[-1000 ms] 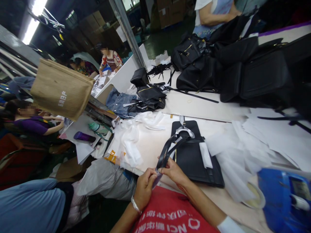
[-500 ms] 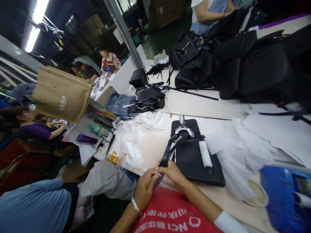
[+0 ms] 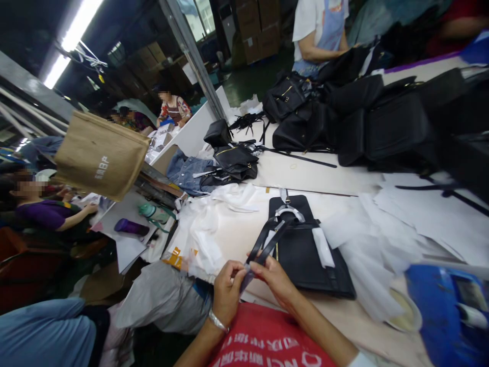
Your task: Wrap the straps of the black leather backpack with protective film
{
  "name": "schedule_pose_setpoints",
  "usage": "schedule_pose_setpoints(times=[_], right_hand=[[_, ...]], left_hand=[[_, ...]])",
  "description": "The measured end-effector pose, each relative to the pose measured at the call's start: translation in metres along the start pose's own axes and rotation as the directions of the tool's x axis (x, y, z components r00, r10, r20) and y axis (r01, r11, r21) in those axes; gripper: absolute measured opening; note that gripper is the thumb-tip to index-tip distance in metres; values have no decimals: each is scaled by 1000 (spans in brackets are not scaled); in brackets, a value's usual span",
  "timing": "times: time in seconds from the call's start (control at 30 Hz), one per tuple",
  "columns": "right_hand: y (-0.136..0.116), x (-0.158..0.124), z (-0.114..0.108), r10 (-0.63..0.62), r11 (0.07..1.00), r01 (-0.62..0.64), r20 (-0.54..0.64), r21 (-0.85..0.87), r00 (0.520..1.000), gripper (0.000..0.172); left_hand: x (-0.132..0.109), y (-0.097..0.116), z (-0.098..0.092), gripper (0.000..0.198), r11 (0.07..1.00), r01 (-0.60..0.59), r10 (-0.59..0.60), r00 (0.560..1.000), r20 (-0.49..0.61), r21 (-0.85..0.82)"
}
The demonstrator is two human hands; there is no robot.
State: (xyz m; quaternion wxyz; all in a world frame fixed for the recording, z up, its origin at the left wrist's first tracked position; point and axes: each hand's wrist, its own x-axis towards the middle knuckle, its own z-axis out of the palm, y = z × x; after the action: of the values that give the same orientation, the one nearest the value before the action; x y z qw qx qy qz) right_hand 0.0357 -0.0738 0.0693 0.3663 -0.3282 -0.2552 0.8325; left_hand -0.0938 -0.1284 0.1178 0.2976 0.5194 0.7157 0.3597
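Note:
A black backpack (image 3: 301, 257) lies flat on the pale worktable, its top handle wrapped in white material and a white wrapped piece on its front. Its black strap (image 3: 262, 242) runs down toward me to both hands. My right hand (image 3: 273, 275) is closed, fingers pinching the strap near its end. Close beside it, my left hand (image 3: 230, 280) is closed in a pinch on a clear plastic wrap (image 3: 247, 278) around the strap end. The fingers partly hide the wrapped end.
Black bags (image 3: 393, 127) pile up at the back right. White tissue sheets (image 3: 204, 219) lie left of the backpack, translucent wrapping (image 3: 367, 244) right. A blue device (image 3: 446, 311) sits at the right front. A brown bag (image 3: 101, 155) hangs at left; co-workers sit and stand beyond.
My fingers have shifted slightly on the strap end, and the clear wrap now shows more between them. The view has tilted a little; the backpack stays in place.

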Motion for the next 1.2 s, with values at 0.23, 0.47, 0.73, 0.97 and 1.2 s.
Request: schedule_pose_setpoints(times=[0.23,0.47,0.73,0.97,1.2], right_hand=[[0,0,5,-96,988,82,-106,-127,990,35],[15,5,15,-86,991,65,-187,-115,979,37],[30,2,32,-101,977,42,-278,-208,955,35],[33,1,39,-100,974,31,-297,-226,950,46],[23,10,41,-188,922,66,-292,-382,938,39]], left_hand=[[25,-18,-8,21,896,239,-137,951,278,-375],[44,-52,-22,28,747,455,-174,837,518,-484],[50,-72,-25,22,915,207,-60,918,392,-346],[48,-76,-33,23,982,-183,166,951,262,39],[41,-74,-25,21,994,-105,101,978,181,13]])
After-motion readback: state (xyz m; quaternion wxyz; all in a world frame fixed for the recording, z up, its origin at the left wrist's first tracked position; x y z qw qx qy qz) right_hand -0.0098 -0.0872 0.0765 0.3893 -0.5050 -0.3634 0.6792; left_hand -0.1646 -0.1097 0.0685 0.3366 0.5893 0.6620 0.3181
